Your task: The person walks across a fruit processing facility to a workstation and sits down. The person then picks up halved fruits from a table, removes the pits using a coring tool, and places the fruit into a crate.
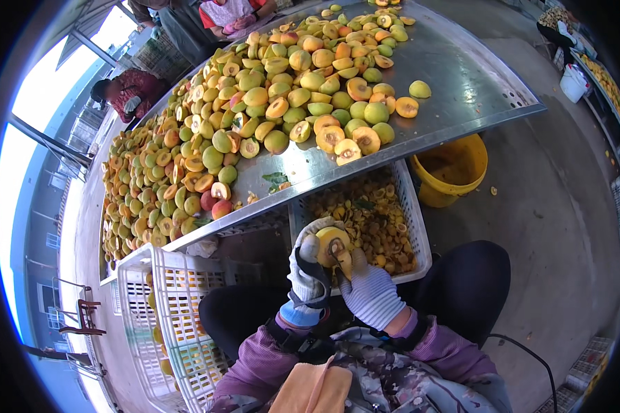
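My left hand (305,272), in a white and grey work glove, is closed around a halved yellow peach (332,241). The cut face is turned up and its centre is brown. My right hand (375,294), in a striped white knit glove, has its fingers pinched at the lower edge of the peach. A thin dark tool (339,260) runs from those fingers to the cut face; most of it is hidden, so its exact kind cannot be told. Both hands are above a white plastic crate (422,241) holding brown pits and scraps (375,224).
A metal table (455,76) in front carries a large heap of halved peaches (255,96). Beneath its edge stands a yellow bucket (455,172). To my left is a white slatted basket (179,289) with fruit inside. Other people (127,93) sit along the far side.
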{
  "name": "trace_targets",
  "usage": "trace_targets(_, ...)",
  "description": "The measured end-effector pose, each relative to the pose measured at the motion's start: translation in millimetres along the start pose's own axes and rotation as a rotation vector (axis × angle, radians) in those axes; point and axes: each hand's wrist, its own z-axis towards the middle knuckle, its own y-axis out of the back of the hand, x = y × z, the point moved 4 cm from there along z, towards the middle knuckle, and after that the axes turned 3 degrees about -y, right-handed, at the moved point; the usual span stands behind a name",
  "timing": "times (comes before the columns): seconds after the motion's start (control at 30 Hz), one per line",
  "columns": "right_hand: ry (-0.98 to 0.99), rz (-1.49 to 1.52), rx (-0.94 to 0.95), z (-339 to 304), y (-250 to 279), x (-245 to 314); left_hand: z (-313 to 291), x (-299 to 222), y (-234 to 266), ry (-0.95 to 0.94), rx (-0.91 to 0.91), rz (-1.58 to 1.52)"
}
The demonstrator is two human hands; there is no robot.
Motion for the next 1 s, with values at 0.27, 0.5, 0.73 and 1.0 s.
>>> trace_targets(0.27, 0.006, 0.018, -0.117, -2.4, 4.5, 1.9, -1.1, -3.5, -15.6, -0.059, -0.025, -0.064)
trace_targets(0.5, -0.006, 0.044, -0.166, -2.9, 5.1, 5.5, -0.7, 0.2, -12.8, -0.143, -0.051, 0.03)
trace_targets(0.73, -0.034, 0.032, -0.135, -3.4, 6.0, 4.5, -2.8, 3.1, -14.4, -0.087, -0.081, -0.115)
trace_targets(1.0, -0.063, 0.046, -0.003, -1.5, 6.2, 1.1, -1.6, 2.8, -9.9, -0.094, -0.031, 0.048)
